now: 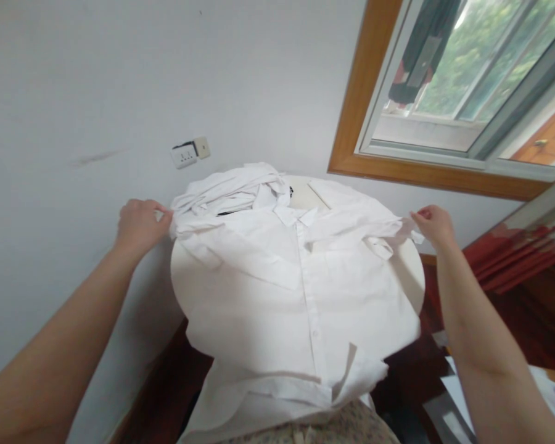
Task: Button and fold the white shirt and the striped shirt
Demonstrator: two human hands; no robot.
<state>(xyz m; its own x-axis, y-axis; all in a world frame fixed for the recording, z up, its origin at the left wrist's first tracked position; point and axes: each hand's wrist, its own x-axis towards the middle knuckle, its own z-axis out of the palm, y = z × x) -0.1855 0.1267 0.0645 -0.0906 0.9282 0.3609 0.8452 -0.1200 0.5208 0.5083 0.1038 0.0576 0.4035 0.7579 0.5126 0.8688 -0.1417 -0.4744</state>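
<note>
A white button-up shirt (268, 308) lies spread front side up over a round white table (185, 280), its collar toward the wall and its hem hanging over the near edge. At the left, my left hand (141, 228) pinches white cloth by the shirt's shoulder or sleeve. My right hand (432, 223) pinches the shirt's sleeve at the right, past the table's edge. Both sleeves are partly folded across the chest. Behind the collar, a heap of white cloth (235, 188) sits at the table's far left.
A wall socket (184, 156) is just beyond the table. A wood-framed window (346, 157) stands at the back right. Red curtain cloth (518, 256) hangs at the right. Papers (457, 394) lie at the lower right, behind my right arm.
</note>
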